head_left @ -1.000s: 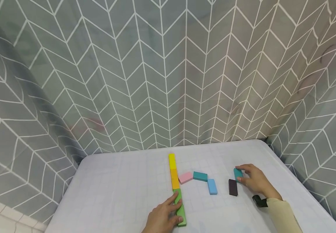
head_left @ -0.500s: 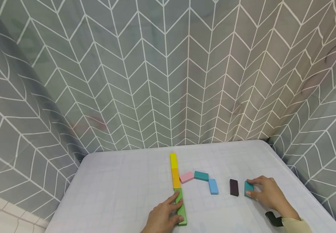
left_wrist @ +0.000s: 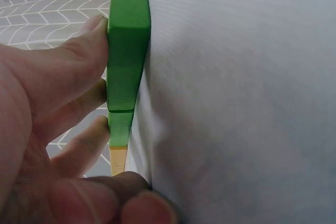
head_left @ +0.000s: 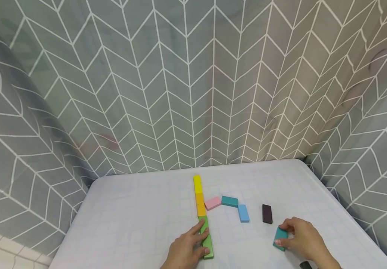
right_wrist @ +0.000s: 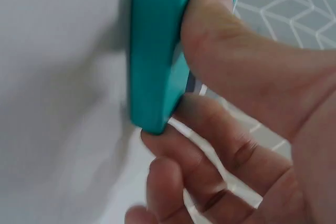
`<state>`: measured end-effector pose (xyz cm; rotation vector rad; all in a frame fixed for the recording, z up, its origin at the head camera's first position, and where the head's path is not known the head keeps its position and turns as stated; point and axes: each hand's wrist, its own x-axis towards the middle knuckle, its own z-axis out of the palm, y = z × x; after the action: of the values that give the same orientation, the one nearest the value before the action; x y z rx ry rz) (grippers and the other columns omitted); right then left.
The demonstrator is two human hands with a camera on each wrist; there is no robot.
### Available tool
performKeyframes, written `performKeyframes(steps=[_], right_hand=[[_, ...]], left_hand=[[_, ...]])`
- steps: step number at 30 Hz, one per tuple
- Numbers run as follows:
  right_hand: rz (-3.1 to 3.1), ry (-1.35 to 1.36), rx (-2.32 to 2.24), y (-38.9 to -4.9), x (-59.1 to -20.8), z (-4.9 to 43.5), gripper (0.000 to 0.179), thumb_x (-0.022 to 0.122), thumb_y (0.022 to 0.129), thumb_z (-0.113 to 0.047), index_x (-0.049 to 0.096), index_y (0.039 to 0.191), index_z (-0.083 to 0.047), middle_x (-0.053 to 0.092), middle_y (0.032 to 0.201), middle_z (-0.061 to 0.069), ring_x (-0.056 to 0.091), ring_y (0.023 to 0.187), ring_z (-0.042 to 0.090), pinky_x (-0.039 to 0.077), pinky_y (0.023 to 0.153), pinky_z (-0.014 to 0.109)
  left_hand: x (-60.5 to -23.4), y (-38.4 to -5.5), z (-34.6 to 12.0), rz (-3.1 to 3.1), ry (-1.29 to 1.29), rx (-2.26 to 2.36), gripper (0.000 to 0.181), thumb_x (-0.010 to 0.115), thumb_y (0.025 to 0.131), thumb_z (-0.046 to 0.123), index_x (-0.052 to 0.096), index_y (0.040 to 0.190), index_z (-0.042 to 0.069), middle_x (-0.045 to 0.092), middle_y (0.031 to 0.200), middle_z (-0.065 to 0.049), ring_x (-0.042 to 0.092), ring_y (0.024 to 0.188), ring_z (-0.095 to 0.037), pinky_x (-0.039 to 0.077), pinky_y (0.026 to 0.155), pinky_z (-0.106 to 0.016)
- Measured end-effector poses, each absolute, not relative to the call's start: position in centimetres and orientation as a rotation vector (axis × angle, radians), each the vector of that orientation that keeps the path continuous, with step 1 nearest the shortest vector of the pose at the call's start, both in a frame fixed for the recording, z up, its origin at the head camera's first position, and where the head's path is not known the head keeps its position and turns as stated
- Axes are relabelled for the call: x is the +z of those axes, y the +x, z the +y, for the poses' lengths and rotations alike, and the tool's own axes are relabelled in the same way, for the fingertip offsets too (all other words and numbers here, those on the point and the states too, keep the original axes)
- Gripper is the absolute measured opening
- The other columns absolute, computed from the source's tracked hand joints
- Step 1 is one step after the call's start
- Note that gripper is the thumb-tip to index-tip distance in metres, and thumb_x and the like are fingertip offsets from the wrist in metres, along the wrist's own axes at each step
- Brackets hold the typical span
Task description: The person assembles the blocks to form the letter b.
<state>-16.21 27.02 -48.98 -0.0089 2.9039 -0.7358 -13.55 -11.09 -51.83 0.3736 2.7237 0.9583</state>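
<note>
Two green blocks, a nearer one [head_left: 208, 244] and a farther one [head_left: 203, 223], lie end to end. My left hand [head_left: 186, 246] rests its thumb and fingertips on top of them; the left wrist view shows the thumb on the nearer green block [left_wrist: 128, 61]. To the right, my right hand [head_left: 305, 239] pinches a teal block [head_left: 280, 235] by its ends between thumb and fingers. Seen from the right wrist, this teal block [right_wrist: 153, 51] is low over the white cloth, its shadow beside it. A dark block [head_left: 267, 214] lies just beyond it.
Ahead of the green blocks, an orange block [head_left: 200, 204] and a yellow block [head_left: 197, 184] continue the row. A pink block [head_left: 212, 203], a second teal block [head_left: 230, 201] and a light blue block [head_left: 243, 213] curve off rightward. A patterned curtain [head_left: 193, 93] surrounds the table.
My right hand has brought the teal block from behind the dark block around its right side and closer to me, turning it slightly. My left hand has stayed on the green blocks.
</note>
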Motion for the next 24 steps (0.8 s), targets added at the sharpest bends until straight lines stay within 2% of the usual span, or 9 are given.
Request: performKeyframes(steps=[5,11,17,24], right_hand=[[2.927,-0.009,-0.666,-15.9,-48.8,24.3,0.049,0.099,0.067,-0.047,0.078,0.099,-0.016,0.071,0.090,-0.009,0.058,0.084,0.014,0.052,0.070,0.038],[2.940,-0.014,-0.715,-15.3,-48.8,20.9,0.048,0.101,0.063,-0.044,0.072,0.090,-0.017,0.064,0.082,-0.007,0.053,0.076,0.014,0.046,0.065,0.033],[2.988,-0.079,-0.776,-15.0,-49.0,17.9,0.046,0.102,0.060,-0.044,0.069,0.083,-0.021,0.062,0.076,-0.009,0.054,0.071,0.011,0.046,0.062,0.032],[3.016,-0.152,-0.840,-15.2,-49.5,16.1,0.044,0.101,0.061,-0.043,0.071,0.083,-0.020,0.063,0.073,-0.011,0.057,0.069,0.007,0.049,0.059,0.031]], left_hand=[[-51.8,-13.6,-11.1,2.716,0.361,0.963,0.058,0.085,0.086,0.043,0.071,0.140,0.027,0.048,0.166,0.006,0.062,0.137,-0.038,0.056,0.097,-0.067],[-52.1,-13.7,-11.1,2.700,0.357,0.953,0.058,0.086,0.086,0.044,0.071,0.140,0.029,0.048,0.166,0.008,0.062,0.137,-0.036,0.057,0.097,-0.065],[-52.1,-13.7,-11.1,2.700,0.358,0.964,0.059,0.085,0.086,0.045,0.070,0.141,0.028,0.048,0.166,0.007,0.062,0.137,-0.036,0.057,0.097,-0.064],[-52.2,-13.8,-11.1,2.684,0.334,0.950,0.060,0.086,0.085,0.044,0.070,0.141,0.029,0.048,0.166,0.006,0.061,0.139,-0.035,0.056,0.097,-0.066]])
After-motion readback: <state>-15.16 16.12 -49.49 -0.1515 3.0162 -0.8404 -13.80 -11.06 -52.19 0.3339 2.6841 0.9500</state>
